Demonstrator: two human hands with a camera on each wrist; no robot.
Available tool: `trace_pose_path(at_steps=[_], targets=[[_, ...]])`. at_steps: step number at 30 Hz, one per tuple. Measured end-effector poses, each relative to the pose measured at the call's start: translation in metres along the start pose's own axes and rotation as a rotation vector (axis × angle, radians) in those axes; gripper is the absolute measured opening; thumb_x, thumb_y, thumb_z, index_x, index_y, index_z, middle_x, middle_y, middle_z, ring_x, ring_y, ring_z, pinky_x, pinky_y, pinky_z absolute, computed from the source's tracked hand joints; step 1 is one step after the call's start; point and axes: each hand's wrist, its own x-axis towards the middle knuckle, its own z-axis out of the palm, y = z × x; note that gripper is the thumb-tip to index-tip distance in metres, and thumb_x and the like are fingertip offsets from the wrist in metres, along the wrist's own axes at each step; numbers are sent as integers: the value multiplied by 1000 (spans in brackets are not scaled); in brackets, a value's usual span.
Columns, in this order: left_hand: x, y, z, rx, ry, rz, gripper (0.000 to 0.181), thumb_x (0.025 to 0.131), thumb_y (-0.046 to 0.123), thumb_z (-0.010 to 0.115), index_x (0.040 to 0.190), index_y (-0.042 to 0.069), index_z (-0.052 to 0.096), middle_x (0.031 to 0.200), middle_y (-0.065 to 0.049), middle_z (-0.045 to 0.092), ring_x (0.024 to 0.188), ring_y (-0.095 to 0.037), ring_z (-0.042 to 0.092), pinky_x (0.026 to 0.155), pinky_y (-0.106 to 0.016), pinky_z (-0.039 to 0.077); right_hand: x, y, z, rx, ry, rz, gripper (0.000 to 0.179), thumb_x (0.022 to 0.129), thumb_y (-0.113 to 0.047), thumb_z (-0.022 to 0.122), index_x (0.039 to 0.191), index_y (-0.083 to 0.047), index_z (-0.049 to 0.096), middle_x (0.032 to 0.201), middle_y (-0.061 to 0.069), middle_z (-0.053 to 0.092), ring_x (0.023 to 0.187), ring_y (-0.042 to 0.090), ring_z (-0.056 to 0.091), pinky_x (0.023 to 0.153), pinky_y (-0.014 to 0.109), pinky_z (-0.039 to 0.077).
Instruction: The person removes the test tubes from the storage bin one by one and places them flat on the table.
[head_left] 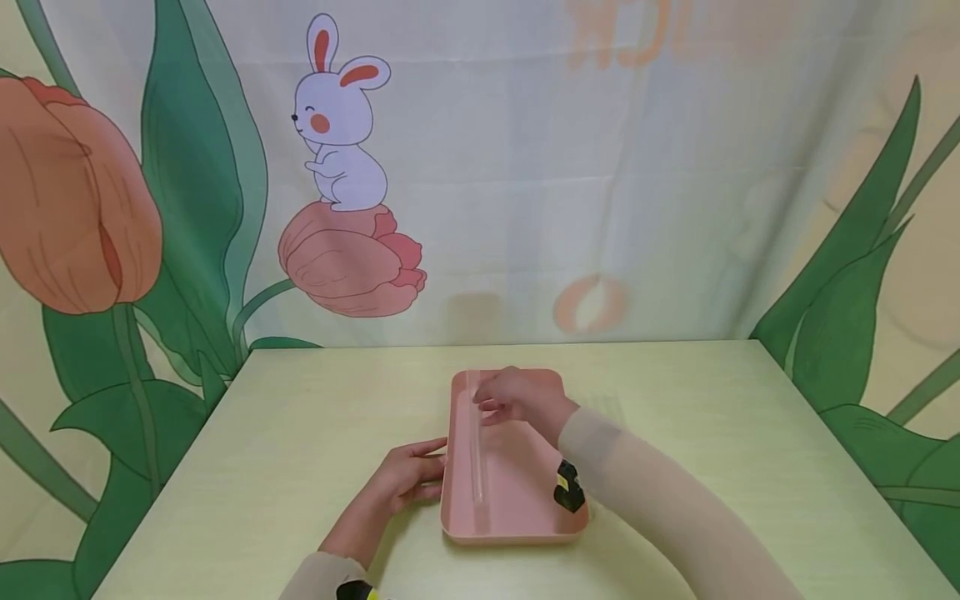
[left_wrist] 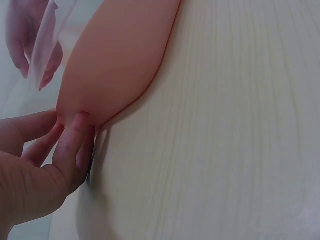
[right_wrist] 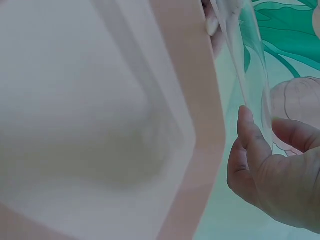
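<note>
A pink rectangular tray [head_left: 536, 500] rests on the table, its long side running away from me. My left hand [head_left: 407, 477] holds the left wall; in the left wrist view its fingertips [left_wrist: 81, 120] meet the tray's side [left_wrist: 120, 55] and rim. A long clear plastic strip [head_left: 477, 467] stands along the inside of the left wall. My right hand [head_left: 521, 396] reaches over the far part and pinches the strip. In the right wrist view, thumb and fingers of the right hand [right_wrist: 275, 170] grip the bent clear strip [right_wrist: 255, 70]. Part of its lower edge is indistinct.
The pale wooden table [head_left: 315, 417] extends on both sides of the tray. Behind it hangs a cloth backdrop [head_left: 510, 167] printed with tulips and a rabbit. A black and yellow band [head_left: 568, 486] on the right wrist hangs over the tray's right wall.
</note>
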Motion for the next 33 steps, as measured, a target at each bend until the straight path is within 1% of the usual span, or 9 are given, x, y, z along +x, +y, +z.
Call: trace_pose_path(at_steps=[1,2,5,7,11,19,26,29,33], targets=[[0,0,0,0,-5,3,46,93,-2,60,138,-5,52,124,-27,65,87,-19,71,72,-36,62,-1,-2,-1,1,16,5,34,90,-4,63,123,4,60,106,11,58,91,23,58,80,36,61],[0,0,0,1,-10,8,47,93,-1,60,138,-5,51,125,-27,65,88,-19,71,72,-36,62,-1,-4,-2,-4,26,6,38,91,-4,64,128,4,58,108,12,60,92,24,59,81,37,61],[-1,1,0,2,-20,16,47,93,-2,60,139,-6,50,125,-27,64,88,-19,70,72,-35,62,-4,-8,-5,-13,37,2,43,92,-4,63,134,3,54,111,15,60,93,24,59,85,39,60],[-1,1,0,9,-18,14,47,93,-2,60,139,-5,50,126,-28,63,88,-18,70,71,-34,62,-6,-9,-8,-7,35,-1,46,93,-3,62,137,3,52,111,15,59,94,23,58,87,41,59],[-1,2,0,18,-10,12,46,93,-2,59,139,-5,51,127,-28,63,88,-17,70,70,-32,62,-10,-13,-13,9,20,-12,47,93,0,59,138,5,49,107,12,56,93,21,57,90,42,58],[-2,1,-1,9,-16,2,46,93,-2,59,139,-5,51,127,-28,63,87,-16,70,69,-32,62,-15,-18,-26,22,3,-24,49,92,2,59,140,7,46,100,9,54,87,18,55,87,42,59],[-2,2,-1,24,-19,10,46,93,-2,59,139,-5,51,128,-28,62,89,-17,70,70,-33,62,-21,-24,-38,25,-21,-31,55,93,3,56,145,6,40,102,9,54,88,17,54,96,44,55],[-2,2,-1,23,-19,13,47,93,-2,59,139,-5,51,128,-29,62,90,-18,71,70,-33,62,-26,-26,-45,18,-40,-40,55,93,2,55,146,6,38,106,10,53,87,16,54,92,41,57],[-1,1,-1,21,-24,10,47,93,-2,59,140,-5,50,128,-28,62,89,-17,71,70,-33,62,-32,-25,-57,-10,-62,-56,57,94,2,54,147,7,35,119,14,52,88,16,54,83,33,60]])
